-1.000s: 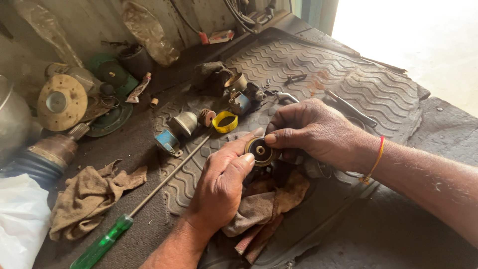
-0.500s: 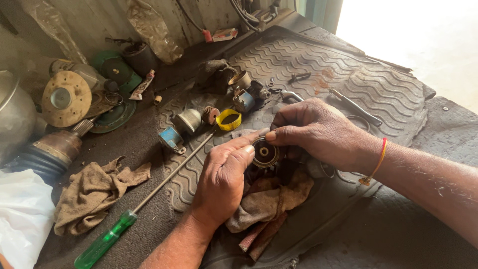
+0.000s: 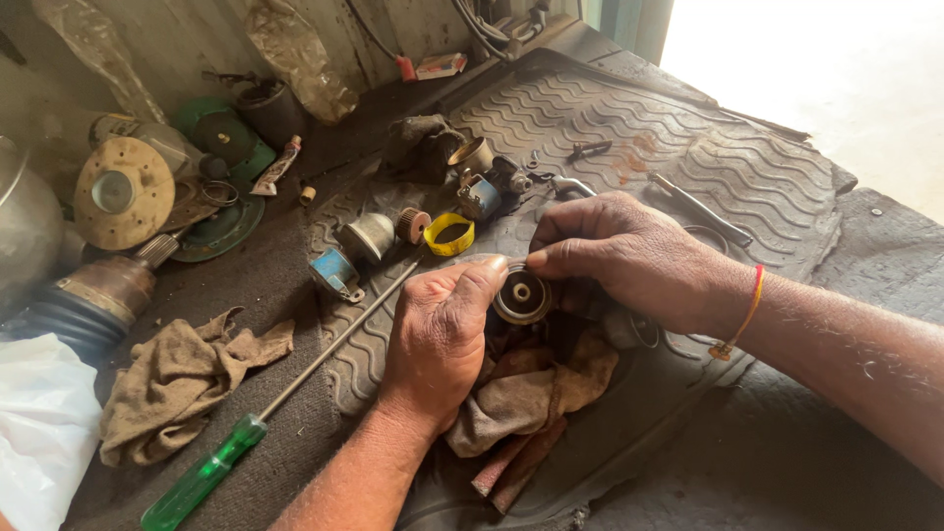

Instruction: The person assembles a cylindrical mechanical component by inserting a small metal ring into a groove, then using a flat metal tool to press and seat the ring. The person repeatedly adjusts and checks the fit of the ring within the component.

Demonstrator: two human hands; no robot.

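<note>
Metal pulley (image 3: 521, 295) — small, stiff, probably greasy; left hand (image 3: 438, 334) and right hand (image 3: 629, 258) fingers pinched its rim near the counter's rubber mat (image 3: 747, 167) middle — safest hold.

The left hand (image 3: 438, 334) covers the near side of the round metal part (image 3: 522, 297), and the right hand (image 3: 629, 258) hides whatever lies behind it. The white bag (image 3: 39, 433) and the metal pot (image 3: 25, 226) are cut off by the left edge. Both forearms run out of the frame.
</note>
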